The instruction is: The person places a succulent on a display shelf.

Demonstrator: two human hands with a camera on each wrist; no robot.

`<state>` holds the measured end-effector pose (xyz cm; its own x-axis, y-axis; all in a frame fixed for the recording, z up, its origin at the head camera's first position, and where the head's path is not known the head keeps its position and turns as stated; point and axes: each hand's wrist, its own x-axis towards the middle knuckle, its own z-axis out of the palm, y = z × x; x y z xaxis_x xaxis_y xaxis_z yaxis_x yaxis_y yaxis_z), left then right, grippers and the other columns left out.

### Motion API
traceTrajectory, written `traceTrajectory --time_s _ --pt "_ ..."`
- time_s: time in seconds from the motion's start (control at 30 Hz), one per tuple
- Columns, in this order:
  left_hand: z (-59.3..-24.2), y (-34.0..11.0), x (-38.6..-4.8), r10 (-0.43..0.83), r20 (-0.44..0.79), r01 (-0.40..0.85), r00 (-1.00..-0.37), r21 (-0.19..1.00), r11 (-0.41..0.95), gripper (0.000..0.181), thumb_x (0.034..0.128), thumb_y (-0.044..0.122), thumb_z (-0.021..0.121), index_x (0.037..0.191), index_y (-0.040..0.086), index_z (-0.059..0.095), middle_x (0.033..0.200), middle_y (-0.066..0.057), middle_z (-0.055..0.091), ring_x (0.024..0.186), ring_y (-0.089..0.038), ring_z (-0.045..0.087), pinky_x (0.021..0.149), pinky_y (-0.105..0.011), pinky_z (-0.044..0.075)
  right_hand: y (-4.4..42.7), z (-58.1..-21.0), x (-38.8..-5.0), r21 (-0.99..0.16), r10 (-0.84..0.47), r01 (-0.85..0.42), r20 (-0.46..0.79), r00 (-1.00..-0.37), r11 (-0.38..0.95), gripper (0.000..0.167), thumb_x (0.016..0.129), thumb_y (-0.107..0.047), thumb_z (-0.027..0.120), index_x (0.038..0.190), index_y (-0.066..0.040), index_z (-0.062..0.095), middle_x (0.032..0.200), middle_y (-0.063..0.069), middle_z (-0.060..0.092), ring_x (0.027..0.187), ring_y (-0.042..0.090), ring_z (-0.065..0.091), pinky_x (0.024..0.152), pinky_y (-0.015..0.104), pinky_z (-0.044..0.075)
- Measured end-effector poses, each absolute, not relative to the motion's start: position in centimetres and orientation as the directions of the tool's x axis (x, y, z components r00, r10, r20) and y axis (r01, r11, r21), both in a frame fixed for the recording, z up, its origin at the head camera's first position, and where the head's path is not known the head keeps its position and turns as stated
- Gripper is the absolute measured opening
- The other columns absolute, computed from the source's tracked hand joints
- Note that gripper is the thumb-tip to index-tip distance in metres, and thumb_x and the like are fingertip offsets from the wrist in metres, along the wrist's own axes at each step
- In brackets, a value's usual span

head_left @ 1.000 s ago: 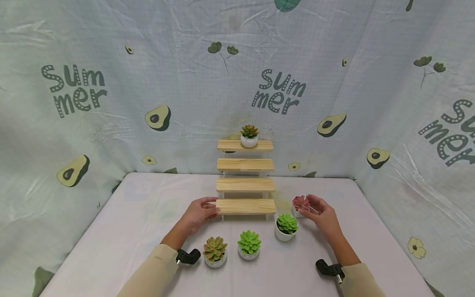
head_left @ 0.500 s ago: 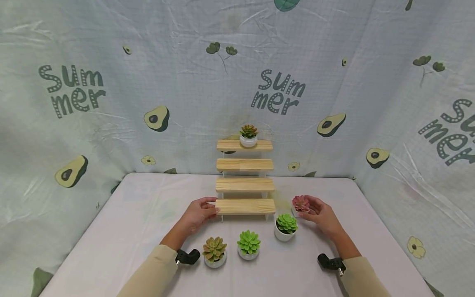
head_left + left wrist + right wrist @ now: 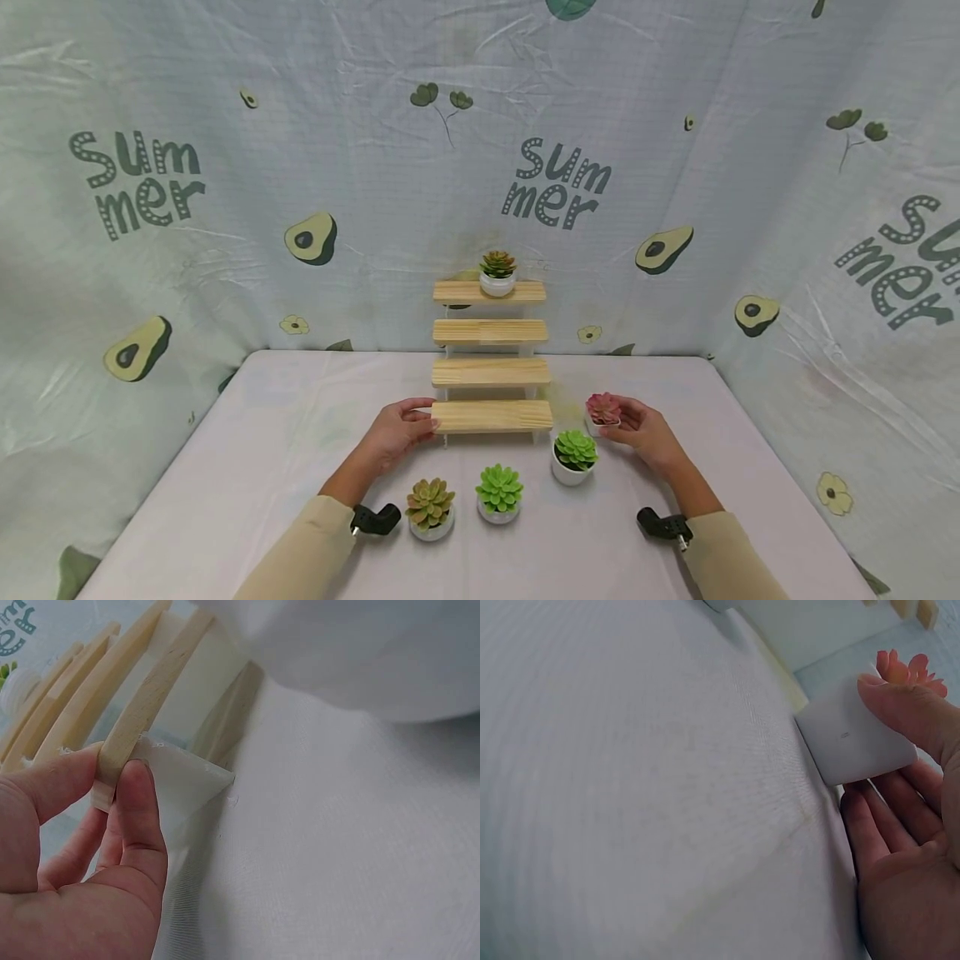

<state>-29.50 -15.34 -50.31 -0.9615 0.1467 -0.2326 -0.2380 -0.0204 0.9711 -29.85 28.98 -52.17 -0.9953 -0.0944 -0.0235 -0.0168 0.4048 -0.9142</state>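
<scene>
Right hand (image 3: 648,436) gripping pink succulent (image 3: 603,407), squarish white pot (image 3: 855,739), left hand (image 3: 392,434) pinching pale wooden shelf (image 3: 491,416)

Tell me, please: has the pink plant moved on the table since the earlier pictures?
No, I see no shift: in the head view, the pink plant keeps the same gap right of the wooden shelf.

Four-tier pale wooden shelf (image 3: 491,372), upright, lowest plank (image 3: 491,416) pinched by left hand (image 3: 392,435), pink succulent (image 3: 602,407) in white pot (image 3: 855,739), at the shelf's four o'clock, held by right hand (image 3: 649,437)
</scene>
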Motion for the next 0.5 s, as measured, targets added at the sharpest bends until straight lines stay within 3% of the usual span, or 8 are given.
traceTrajectory --time_s 0.1,0.17,0.5 --pt "-50.31 -15.4 -29.47 0.153 -0.228 -0.235 -0.961 0.972 -0.025 0.048 0.0963 -0.003 0.066 0.142 -0.005 0.052 0.105 -0.011 0.071 0.088 -0.013 0.069 0.079 -0.027 0.061 28.87 -52.09 -29.81 -0.927 -0.096 -0.015 -0.023 -0.995 0.375 0.077 0.085 -0.017 0.085 0.15 0.0 0.047 0.149 0.021 0.053 0.122 0.006 0.059 0.091 0.008 0.049" --pt "-50.29 -15.4 -29.46 0.154 -0.229 -0.235 -0.961 0.972 -0.024 0.048 0.0963 -0.003 0.066 0.143 -0.005 0.052 0.105 -0.011 0.071 0.088 -0.014 0.07 0.079 -0.027 0.061 28.86 -52.11 -29.85 -0.93 -0.094 -0.008 -0.029 -0.995 0.368 0.077 0.085 -0.017 0.085 0.15 0.001 0.046 0.149 0.022 0.053 0.12 0.005 0.06 0.091 0.009 0.051" --pt "-50.09 -15.26 -29.41 0.142 -0.249 -0.252 -0.958 0.968 -0.001 0.049 0.0956 -0.003 0.066 0.143 -0.004 0.053 0.105 -0.012 0.071 0.088 -0.015 0.07 0.078 -0.027 0.062 28.71 -51.95 -29.87 -0.926 -0.095 0.029 -0.07 -0.993 0.377 0.077 0.086 -0.016 0.084 0.149 0.004 0.046 0.147 0.024 0.055 0.123 0.014 0.061 0.092 0.012 0.053"
